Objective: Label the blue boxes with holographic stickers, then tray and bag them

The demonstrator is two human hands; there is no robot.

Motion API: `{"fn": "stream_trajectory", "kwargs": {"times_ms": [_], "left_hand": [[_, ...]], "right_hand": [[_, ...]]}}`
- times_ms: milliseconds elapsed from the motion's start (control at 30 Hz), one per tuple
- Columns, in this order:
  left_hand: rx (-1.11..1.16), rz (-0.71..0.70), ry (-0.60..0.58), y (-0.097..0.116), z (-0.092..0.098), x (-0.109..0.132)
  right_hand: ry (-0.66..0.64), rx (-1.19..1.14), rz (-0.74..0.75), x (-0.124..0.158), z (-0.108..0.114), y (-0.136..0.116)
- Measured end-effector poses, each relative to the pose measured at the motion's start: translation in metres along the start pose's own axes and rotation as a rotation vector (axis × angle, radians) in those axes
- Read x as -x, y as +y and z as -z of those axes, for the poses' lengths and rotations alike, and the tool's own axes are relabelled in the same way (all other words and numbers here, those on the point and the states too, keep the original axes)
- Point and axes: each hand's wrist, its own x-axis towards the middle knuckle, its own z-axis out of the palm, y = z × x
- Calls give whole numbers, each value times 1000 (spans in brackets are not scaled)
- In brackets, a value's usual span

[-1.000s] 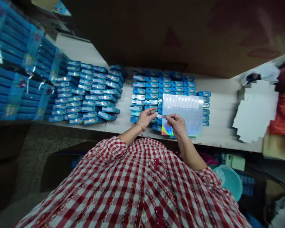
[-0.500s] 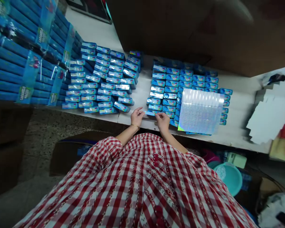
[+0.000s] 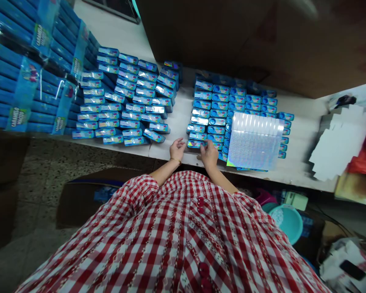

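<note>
Small blue boxes with shiny labels stand on end in two groups on a white table. At the front left corner of the right-hand group, one blue box [image 3: 196, 144] carries a rainbow-shining strip on its top. My right hand [image 3: 210, 154] is at the right end of this box, fingers bent with thumb and index finger against it. Just left of the box is my left hand [image 3: 177, 149], fingers loosely curled and apart, holding nothing visible. A silvery sheet of holographic stickers [image 3: 254, 142] lies over boxes to the right of my right hand.
The left group of blue boxes [image 3: 122, 103] stands beside wrapped blue packs [image 3: 18, 89]. A large brown carton [image 3: 247, 40] overhangs the back of the table. White cut cards [image 3: 338, 142] are stacked at right. Below the table are a turquoise basin [image 3: 293, 228] and a carton [image 3: 79, 199].
The shiny strip that was stretched between both hands now lies on the front box. My left hand has let go of it. The view has shifted slightly.
</note>
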Motion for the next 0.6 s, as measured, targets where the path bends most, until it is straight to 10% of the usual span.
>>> {"fn": "stream_trajectory", "kwargs": {"times_ms": [233,600], "left_hand": [[-696,-302,-246,0,14,23],[-756,-484,-59,25,5,18]], "right_hand": [[-323,536,417,5,12,1],[-272,429,579,-7,45,17]]}}
